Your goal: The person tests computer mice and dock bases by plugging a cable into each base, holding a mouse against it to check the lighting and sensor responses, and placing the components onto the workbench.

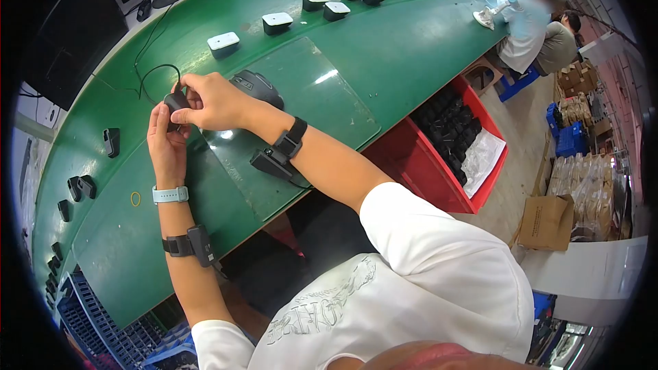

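My left hand (pixel 166 142) and my right hand (pixel 218 101) meet over the green table, both closed on a small black device (pixel 176 104). The left fingers grip it from the near-left side. From the right, the other hand's thumb presses on its face. A thin black cable (pixel 159 67) loops up to the device's top end; the joint itself is partly covered by my right fingers. Just beyond my right forearm lies a black computer mouse (pixel 257 85) on a clear sheet (pixel 322 113). Black units are strapped to both forearms.
Several black boxes with white tops (pixel 277 22) line the far side of the table. More black devices (pixel 111 142) stand on the left, near a yellow rubber band (pixel 136 199). A red bin (pixel 404 157) of black parts is on the right. Other people (pixel 528 34) sit far right.
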Tool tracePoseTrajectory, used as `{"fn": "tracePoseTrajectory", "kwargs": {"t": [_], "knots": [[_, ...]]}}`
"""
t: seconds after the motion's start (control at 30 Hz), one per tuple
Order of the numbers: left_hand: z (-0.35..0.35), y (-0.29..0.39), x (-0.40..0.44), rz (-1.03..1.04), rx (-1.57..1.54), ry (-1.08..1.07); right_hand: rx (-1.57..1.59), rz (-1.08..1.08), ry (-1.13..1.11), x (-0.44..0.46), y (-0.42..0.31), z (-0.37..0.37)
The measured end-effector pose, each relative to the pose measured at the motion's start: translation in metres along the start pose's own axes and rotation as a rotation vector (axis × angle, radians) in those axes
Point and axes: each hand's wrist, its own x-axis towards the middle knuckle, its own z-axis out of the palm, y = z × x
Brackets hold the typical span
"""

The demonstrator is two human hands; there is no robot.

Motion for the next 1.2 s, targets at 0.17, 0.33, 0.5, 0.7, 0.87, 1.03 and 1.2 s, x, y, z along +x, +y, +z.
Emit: {"fn": "tracePoseTrajectory", "kwargs": {"t": [0.17, 0.33, 0.5, 0.7, 0.87, 1.03, 1.2], "knots": [[-0.007, 0.001, 0.002, -0.017, -0.037, 0.056, 0.175, -0.004, 0.052, 0.002, 0.002, 0.001], [0.001, 0.001, -0.008, 0.086, 0.237, -0.025, -0.008, -0.141, 0.252, 0.008, 0.015, 0.011], [0.009, -0.001, -0.005, 0.513, 0.796, -0.029, 0.067, 0.007, 0.285, 0.009, 0.015, 0.021], [-0.043, 0.005, 0.032, 0.514, 1.391, 0.429, 0.041, -0.011, 0.328, 0.006, 0.005, 0.012], [-0.055, 0.007, 0.05, 0.729, 2.075, 0.963, 0.102, -0.059, 0.296, 0.0, -0.007, 0.018], [0.001, -0.021, 0.095, 0.437, 1.758, 0.105, 0.292, -0.117, 0.461, 0.011, 0.008, 0.015], [-0.001, -0.079, 0.179, 0.467, 1.31, -0.192, 0.182, -0.182, 0.588, 0.015, 0.017, 0.007]]}}
